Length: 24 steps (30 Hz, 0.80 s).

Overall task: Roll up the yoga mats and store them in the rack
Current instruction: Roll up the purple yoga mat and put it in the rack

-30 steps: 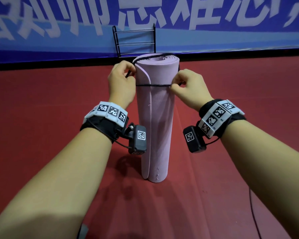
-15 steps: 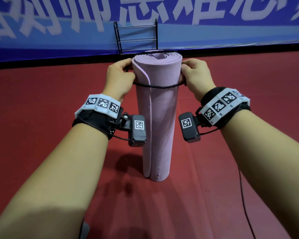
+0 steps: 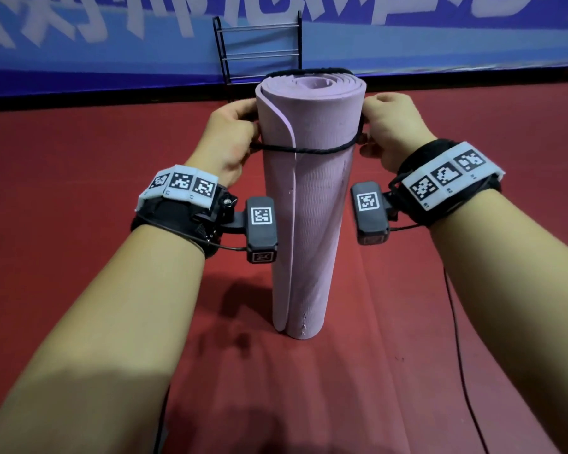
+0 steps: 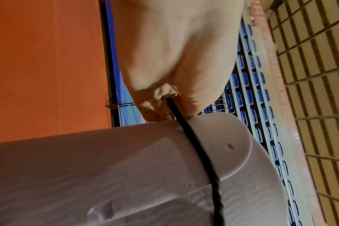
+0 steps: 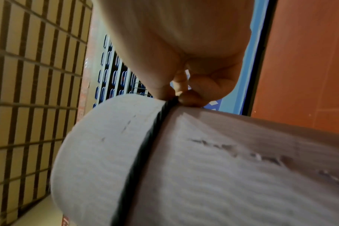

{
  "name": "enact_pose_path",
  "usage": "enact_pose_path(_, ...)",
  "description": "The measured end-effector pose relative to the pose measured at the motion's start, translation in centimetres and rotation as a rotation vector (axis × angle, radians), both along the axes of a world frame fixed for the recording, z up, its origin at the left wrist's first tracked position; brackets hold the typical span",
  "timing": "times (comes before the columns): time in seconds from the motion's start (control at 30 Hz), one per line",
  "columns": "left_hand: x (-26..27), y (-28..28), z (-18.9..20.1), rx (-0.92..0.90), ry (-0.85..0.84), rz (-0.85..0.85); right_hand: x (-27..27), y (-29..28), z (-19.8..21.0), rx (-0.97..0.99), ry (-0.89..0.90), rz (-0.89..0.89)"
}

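Observation:
A rolled lilac yoga mat stands upright on the red floor between my arms. A black cord loop runs round it near the top, and its far part lies over the roll's back rim. My left hand pinches the cord at the roll's left side; the left wrist view shows the cord leaving the curled fingers. My right hand pinches the cord at the right side, where the cord meets the fingertips. A black wire rack stands behind the roll.
A blue banner with white lettering runs along the back wall. The red floor spreads to both sides. A thin black cable trails over the floor by my right forearm.
Both hands have slid the cord loop down round the top of the roll and moved apart to its sides. The roll now looks nearer, with its top spiral showing.

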<state>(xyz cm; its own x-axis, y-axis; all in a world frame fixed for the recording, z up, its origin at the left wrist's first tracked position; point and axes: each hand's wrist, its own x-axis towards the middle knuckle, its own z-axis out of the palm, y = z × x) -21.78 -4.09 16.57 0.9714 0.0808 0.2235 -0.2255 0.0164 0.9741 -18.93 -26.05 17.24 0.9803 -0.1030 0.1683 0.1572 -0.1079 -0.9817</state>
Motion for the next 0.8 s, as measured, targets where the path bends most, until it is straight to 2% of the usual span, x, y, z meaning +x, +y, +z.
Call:
enact_pose_path(0.07,0.4,0.3,0.1,0.056,-0.020,-0.016,0.3,-0.2,-0.1,0.024,0.012,0.047)
enact_pose_path(0.2,0.6,0.5,0.5,0.025,-0.041,-0.133,0.6,0.1,-0.3,0.084,-0.009,0.126)
enact_pose_path(0.3,0.9,0.8,0.5,-0.023,0.002,-0.151,0.9,0.3,-0.2,0.107,-0.007,0.176)
enact_pose_path(0.5,1.8,0.9,0.3,-0.121,0.056,-0.171,1.5,0.5,-0.5,0.178,0.091,0.134)
enact_pose_path(0.67,1.9,0.6,0.1,-0.200,0.122,-0.122,1.2,0.4,-1.1,0.093,0.166,0.137)
enact_pose_path(0.8,1.4,0.4,-0.1,0.016,0.128,-0.007,0.6,0.3,-0.7,0.102,0.097,0.142)
